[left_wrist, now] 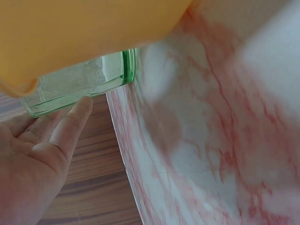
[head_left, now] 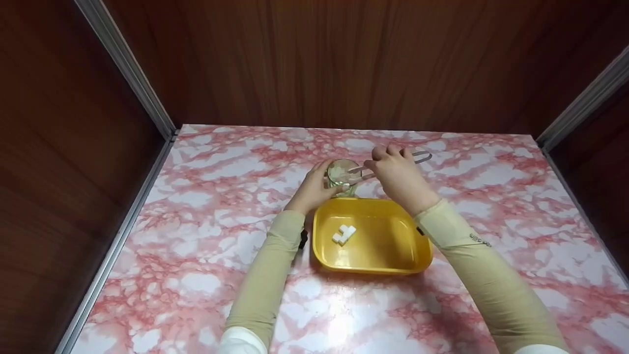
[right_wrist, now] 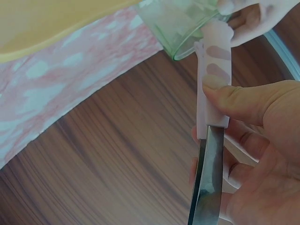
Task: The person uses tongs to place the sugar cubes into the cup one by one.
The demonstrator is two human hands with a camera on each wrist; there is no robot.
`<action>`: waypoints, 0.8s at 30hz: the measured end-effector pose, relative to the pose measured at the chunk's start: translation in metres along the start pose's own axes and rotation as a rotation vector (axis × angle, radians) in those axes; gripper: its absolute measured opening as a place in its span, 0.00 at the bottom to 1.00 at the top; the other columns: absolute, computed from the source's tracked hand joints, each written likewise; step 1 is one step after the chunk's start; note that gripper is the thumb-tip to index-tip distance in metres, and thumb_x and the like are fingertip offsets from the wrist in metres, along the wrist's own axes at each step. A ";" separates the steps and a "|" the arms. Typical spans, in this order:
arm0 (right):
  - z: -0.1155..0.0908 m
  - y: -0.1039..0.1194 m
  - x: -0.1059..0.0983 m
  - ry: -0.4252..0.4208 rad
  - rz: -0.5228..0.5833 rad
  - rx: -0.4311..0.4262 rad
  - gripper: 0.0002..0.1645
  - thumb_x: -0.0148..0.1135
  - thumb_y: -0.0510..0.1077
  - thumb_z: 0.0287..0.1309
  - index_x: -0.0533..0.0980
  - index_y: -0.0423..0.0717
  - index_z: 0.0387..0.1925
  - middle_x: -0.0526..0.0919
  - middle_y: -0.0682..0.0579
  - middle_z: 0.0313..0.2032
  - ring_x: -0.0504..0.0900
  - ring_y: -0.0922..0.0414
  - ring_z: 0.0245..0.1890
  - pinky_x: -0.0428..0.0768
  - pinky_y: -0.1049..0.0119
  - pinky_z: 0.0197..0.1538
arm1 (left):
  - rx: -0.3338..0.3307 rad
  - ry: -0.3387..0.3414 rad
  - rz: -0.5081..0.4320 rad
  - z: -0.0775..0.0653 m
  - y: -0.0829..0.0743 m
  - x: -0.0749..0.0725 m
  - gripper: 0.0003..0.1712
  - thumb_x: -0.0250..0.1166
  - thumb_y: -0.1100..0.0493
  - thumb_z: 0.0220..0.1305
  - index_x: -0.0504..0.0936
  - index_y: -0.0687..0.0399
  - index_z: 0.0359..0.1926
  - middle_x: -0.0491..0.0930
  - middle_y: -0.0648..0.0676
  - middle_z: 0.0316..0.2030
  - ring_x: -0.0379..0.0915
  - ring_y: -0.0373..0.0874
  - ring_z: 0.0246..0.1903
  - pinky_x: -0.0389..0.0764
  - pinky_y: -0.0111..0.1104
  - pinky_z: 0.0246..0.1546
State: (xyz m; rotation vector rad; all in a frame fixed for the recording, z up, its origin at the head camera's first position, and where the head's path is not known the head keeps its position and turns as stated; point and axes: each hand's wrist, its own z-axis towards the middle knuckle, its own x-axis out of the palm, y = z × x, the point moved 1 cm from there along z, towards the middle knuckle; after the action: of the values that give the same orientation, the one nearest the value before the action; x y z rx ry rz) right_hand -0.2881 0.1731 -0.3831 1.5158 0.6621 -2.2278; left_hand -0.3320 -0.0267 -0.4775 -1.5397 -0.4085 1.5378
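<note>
My left hand (head_left: pixel 313 188) holds a clear green-tinted glass (left_wrist: pixel 70 91), thumb on its near side and fingers along its left. Pale pieces (head_left: pixel 338 172) show inside the glass. Metal tongs (right_wrist: pixel 212 164) with pale pink tips are pinched between the thumb and fingers of my right hand (head_left: pixel 400 177). The tong tips reach in at the glass's mouth; whether they grip a piece I cannot tell. Just in front of the glass stands a yellow tray (head_left: pixel 388 246), with several small white cubes (head_left: pixel 345 234) clustered on its left side.
Pink-and-white marbled tabletop (head_left: pixel 211 275) lies under everything. A dark wood-grain panel (head_left: pixel 344 64) rises behind the table, with side panels in metal frames (head_left: pixel 132 69) to left and right. My right forearm passes over the tray's right edge.
</note>
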 end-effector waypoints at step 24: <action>-0.016 0.001 -0.009 0.078 0.065 0.068 0.21 0.68 0.30 0.51 0.82 0.47 0.48 0.76 0.45 0.41 0.70 0.45 0.43 0.70 0.38 0.51 | -0.003 -0.009 0.005 0.000 -0.001 0.001 0.46 0.71 0.49 0.57 0.59 0.56 0.71 0.61 0.58 0.67 0.57 0.51 0.65 0.58 0.38 0.65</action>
State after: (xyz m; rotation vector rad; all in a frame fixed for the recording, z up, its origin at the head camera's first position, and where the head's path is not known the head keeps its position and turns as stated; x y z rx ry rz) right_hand -0.2717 0.1819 -0.3797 1.6403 0.5567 -2.1731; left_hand -0.3314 -0.0255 -0.4774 -1.5378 -0.4123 1.5497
